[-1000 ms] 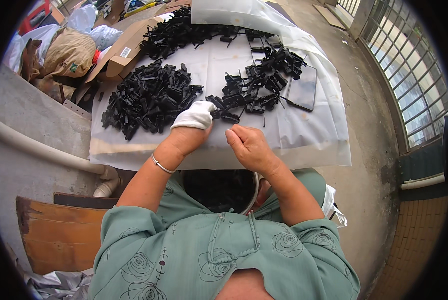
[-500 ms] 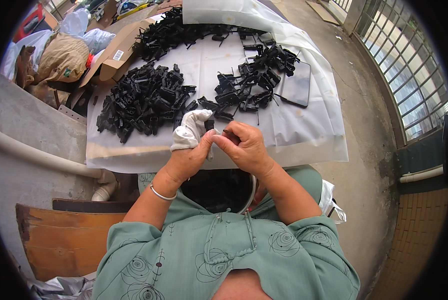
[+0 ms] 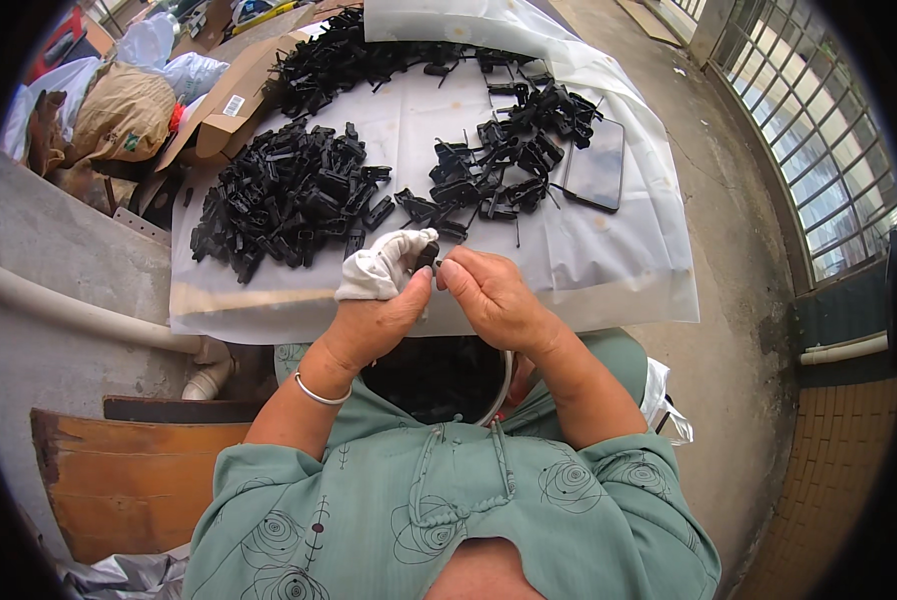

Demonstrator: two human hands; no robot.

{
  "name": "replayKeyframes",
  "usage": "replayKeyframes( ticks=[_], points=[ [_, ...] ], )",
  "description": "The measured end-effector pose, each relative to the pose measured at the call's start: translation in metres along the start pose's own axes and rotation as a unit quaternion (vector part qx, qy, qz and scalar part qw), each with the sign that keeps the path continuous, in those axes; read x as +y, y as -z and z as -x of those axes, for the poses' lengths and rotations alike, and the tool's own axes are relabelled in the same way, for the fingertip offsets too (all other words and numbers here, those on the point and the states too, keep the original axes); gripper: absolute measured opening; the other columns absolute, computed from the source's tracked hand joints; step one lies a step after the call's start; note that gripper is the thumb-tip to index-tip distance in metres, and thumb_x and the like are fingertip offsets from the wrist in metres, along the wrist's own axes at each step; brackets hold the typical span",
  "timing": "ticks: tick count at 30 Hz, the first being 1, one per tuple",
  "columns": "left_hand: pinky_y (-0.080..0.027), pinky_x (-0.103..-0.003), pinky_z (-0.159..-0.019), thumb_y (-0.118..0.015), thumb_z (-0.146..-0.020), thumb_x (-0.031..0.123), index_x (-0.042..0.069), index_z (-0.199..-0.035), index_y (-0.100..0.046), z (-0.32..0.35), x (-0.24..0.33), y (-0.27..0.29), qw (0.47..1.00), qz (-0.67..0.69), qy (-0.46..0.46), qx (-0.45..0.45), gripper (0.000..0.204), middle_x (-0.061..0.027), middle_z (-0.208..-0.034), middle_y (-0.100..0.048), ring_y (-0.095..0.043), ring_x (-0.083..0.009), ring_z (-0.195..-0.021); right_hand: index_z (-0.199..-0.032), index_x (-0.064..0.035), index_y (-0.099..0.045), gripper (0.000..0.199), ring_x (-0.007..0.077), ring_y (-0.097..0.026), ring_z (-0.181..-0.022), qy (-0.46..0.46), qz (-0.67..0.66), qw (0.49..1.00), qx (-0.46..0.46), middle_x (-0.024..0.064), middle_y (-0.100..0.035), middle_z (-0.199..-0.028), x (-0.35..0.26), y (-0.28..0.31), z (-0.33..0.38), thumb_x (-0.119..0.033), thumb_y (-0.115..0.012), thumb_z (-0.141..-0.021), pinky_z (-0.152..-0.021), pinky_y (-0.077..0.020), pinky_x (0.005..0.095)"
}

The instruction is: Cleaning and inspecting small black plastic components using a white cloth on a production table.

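My left hand, its fingers covered by a white cloth glove with the thumb bare, grips a small black plastic part. Against that part's right side, my right hand has thumb and forefinger pinched together; what lies between them is too small to make out. Both hands meet above the near edge of the sheet-covered table. Just beyond them are a dense pile of black plastic parts on the left and a looser group of parts with thin stems on the right.
A dark-screened phone lies at the table's right. More black parts are heaped at the back, partly under folded sheeting. Below my hands, a round container holds dark contents. A cardboard box and bags crowd the left.
My right hand has turned, its fingers curling in closer to the black part. The gloved left fingers have tipped to the right, and the part shows more clearly.
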State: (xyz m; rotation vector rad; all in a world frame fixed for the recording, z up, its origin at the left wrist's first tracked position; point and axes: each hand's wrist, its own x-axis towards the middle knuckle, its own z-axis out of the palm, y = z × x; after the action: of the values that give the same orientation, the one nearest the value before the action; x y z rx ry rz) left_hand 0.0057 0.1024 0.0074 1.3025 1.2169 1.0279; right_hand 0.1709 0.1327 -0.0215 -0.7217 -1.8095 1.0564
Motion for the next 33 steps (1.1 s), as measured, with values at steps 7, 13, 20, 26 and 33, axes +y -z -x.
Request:
replayKeyframes(
  ticks=[7, 13, 20, 26, 33],
  points=[
    [-0.047, -0.029, -0.079, -0.054, -0.080, -0.001, -0.007, -0.107, -0.053, -0.003, -0.015, -0.009, 0.936, -0.253, -0.241, 0.045, 0.027, -0.0146, -0.101, -0.059, -0.058, -0.0194, -0.090, -0.069, 0.0014, -0.051, 0.025, 0.0273, -0.043, -0.049, -0.062, -0.009, 0.997, 0.035, 0.0153, -0.050, -0.058, 0.005, -0.013, 0.001, -0.015, -0.051, -0.088, -0.049, -0.0375, 0.0353],
    [-0.048, -0.029, -0.079, -0.056, -0.080, 0.001, -0.006, -0.109, -0.053, 0.001, -0.019, -0.009, 0.962, -0.164, -0.215, 0.043, 0.029, -0.0136, -0.099, -0.060, -0.059, -0.0205, -0.086, -0.073, 0.0009, -0.054, 0.026, 0.0135, -0.044, -0.056, -0.074, -0.085, 0.993, 0.020, 0.0059, -0.052, -0.062, 0.004, -0.014, 0.003, -0.016, -0.049, -0.091, -0.053, -0.0391, 0.0286],
    [-0.044, -0.020, -0.054, -0.058, -0.085, 0.003, -0.003, -0.116, -0.049, 0.005, 0.001, 0.000, 0.997, 0.068, -0.007, -0.036, 0.033, -0.0062, -0.093, -0.057, -0.052, -0.0067, -0.065, -0.075, 0.0001, -0.055, 0.029, 0.0090, -0.044, -0.062, -0.053, -0.103, 0.993, -0.012, 0.0011, -0.051, -0.065, 0.003, 0.008, 0.002, -0.019, -0.045, -0.094, -0.056, -0.0394, 0.0256],
    [-0.045, -0.022, -0.052, -0.057, -0.084, 0.003, -0.002, -0.114, -0.051, 0.005, 0.000, -0.002, 0.999, 0.043, 0.016, -0.018, 0.031, -0.0072, -0.091, -0.059, -0.054, -0.0088, -0.063, -0.077, 0.0021, -0.055, 0.024, 0.0139, -0.048, -0.060, -0.074, -0.012, 0.996, -0.053, 0.0095, -0.054, -0.066, -0.003, 0.002, 0.000, -0.016, -0.049, -0.091, -0.057, -0.0413, 0.0285],
    [-0.046, -0.033, -0.083, -0.057, -0.076, 0.003, -0.005, -0.106, -0.056, 0.002, -0.022, -0.010, 0.947, -0.234, -0.209, 0.067, 0.031, -0.0198, -0.098, -0.060, -0.059, -0.0326, -0.091, -0.074, 0.0020, -0.055, 0.024, 0.0162, -0.051, -0.055, -0.085, 0.000, 0.996, 0.022, 0.0092, -0.056, -0.061, 0.010, -0.016, 0.004, -0.015, -0.050, -0.090, -0.053, -0.0422, 0.0298]
  ],
)
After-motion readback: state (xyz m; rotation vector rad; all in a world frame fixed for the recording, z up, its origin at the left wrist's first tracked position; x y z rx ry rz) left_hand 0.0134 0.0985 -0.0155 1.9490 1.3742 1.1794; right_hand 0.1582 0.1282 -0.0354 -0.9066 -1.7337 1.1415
